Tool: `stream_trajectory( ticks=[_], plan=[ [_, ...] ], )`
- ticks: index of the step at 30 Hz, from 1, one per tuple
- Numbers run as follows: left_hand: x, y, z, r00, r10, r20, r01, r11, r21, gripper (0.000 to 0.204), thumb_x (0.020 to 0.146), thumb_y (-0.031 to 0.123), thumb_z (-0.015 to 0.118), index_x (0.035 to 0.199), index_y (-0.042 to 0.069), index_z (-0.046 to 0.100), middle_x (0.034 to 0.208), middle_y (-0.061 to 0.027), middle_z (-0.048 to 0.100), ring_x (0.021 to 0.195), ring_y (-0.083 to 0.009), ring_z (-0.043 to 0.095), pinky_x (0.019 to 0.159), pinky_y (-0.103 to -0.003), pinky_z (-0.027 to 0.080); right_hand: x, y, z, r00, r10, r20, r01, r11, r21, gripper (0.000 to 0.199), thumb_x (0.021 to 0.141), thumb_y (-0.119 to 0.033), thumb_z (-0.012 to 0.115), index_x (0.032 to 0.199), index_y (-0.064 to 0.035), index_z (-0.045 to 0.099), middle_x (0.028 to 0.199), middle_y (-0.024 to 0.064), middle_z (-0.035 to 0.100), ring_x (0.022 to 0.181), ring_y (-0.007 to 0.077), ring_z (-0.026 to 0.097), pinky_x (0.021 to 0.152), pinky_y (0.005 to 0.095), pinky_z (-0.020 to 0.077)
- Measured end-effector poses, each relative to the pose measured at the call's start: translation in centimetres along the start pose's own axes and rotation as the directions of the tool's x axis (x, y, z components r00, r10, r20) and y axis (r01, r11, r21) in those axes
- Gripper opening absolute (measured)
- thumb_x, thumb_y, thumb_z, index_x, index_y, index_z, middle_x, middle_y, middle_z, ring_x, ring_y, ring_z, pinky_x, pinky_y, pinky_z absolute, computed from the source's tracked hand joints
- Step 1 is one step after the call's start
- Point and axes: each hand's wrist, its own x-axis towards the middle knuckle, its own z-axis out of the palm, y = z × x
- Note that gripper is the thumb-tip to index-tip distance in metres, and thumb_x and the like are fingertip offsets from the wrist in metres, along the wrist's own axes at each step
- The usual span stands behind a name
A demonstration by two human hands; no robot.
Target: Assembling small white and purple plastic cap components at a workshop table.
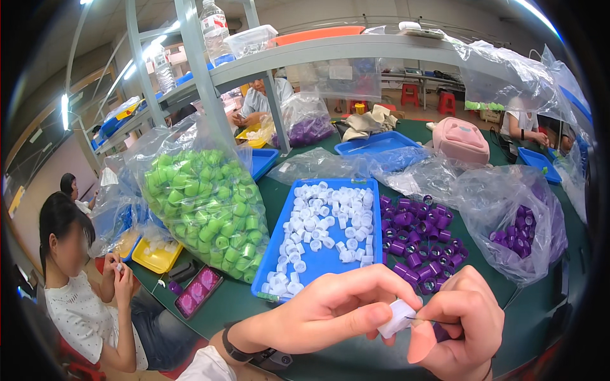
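Observation:
My left hand (337, 308) pinches a white plastic cap (397, 319) between thumb and fingers, above the table's near edge. Close against it, my right hand (467, 320) is closed on a thin dark pointed tool (413, 318), whose tip meets the cap's side. A salmon-orange flap (422, 343) hangs at the right fingers; what it is I cannot make out. Just beyond my hands lies a blue tray (262, 279) with many white caps (324, 216). Loose purple caps (422, 238) are heaped to the tray's right, near my right hand.
A large clear bag of green caps (203, 203) leans left of the tray, beside a phone (198, 292). Another bag (521, 228) with purple caps stands right. A pink pouch (460, 141) lies farther back. A grey shelf (356, 51) spans overhead. Co-workers sit left and behind.

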Motion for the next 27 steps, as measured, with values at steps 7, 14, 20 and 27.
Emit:
stream_trajectory(
  ticks=[7, 14, 20, 27],
  plan=[
    [-0.1, 0.2, 0.1, 0.999, -0.027, -0.028, 0.026, 0.999, -0.026, 0.040, 0.093, 0.026, 0.052, 0.114, -0.008, 0.049, 0.105, -0.0153, 0.057, 0.087, -0.0174, 0.059, 0.076, -0.030, 0.047, 0.9, -0.5, -0.5, 0.999, 0.007, 0.044, -0.013, 0.990, 0.140, 0.018, 0.067, 0.004, 0.067, 0.079, -0.0018, 0.056, 0.061, 0.0036, 0.045, 0.051, 0.0149, 0.037, 0.046, 0.0250, 0.0286],
    [0.2, 0.0, 0.2, 1.000, -0.012, -0.010, 0.011, 0.997, -0.079, 0.036, 0.090, 0.016, 0.057, 0.114, -0.008, 0.048, 0.107, -0.0157, 0.055, 0.094, -0.0182, 0.056, 0.080, -0.031, 0.045, 0.8, -0.7, -0.7, 0.999, -0.001, 0.032, -0.002, 0.996, 0.085, 0.011, 0.073, -0.003, 0.065, 0.076, -0.0017, 0.054, 0.062, 0.0041, 0.049, 0.049, 0.0118, 0.039, 0.044, 0.0228, 0.0296],
    [-0.2, -0.1, -0.1, 0.998, -0.029, -0.052, 0.027, 0.999, -0.040, 0.034, 0.088, 0.011, 0.059, 0.114, -0.008, 0.048, 0.109, -0.0156, 0.055, 0.097, -0.0193, 0.056, 0.083, -0.032, 0.044, -0.3, 0.2, 0.9, 1.000, 0.011, 0.012, -0.011, 1.000, -0.010, 0.047, 0.070, -0.045, 0.075, 0.075, -0.0060, 0.049, 0.052, -0.0031, 0.032, 0.047, 0.0099, 0.032, 0.043, 0.0234, 0.0282],
    [0.0, -0.3, 0.2, 0.998, -0.048, -0.042, 0.046, 0.997, -0.055, 0.032, 0.088, 0.010, 0.057, 0.114, -0.007, 0.047, 0.109, -0.0152, 0.055, 0.101, -0.0196, 0.055, 0.086, -0.033, 0.044, -0.6, -0.1, 0.7, 1.000, 0.020, 0.022, -0.020, 1.000, -0.010, 0.048, 0.071, -0.046, 0.073, 0.077, -0.0057, 0.048, 0.053, -0.0030, 0.031, 0.047, 0.0098, 0.033, 0.044, 0.0231, 0.0291]
  ],
)
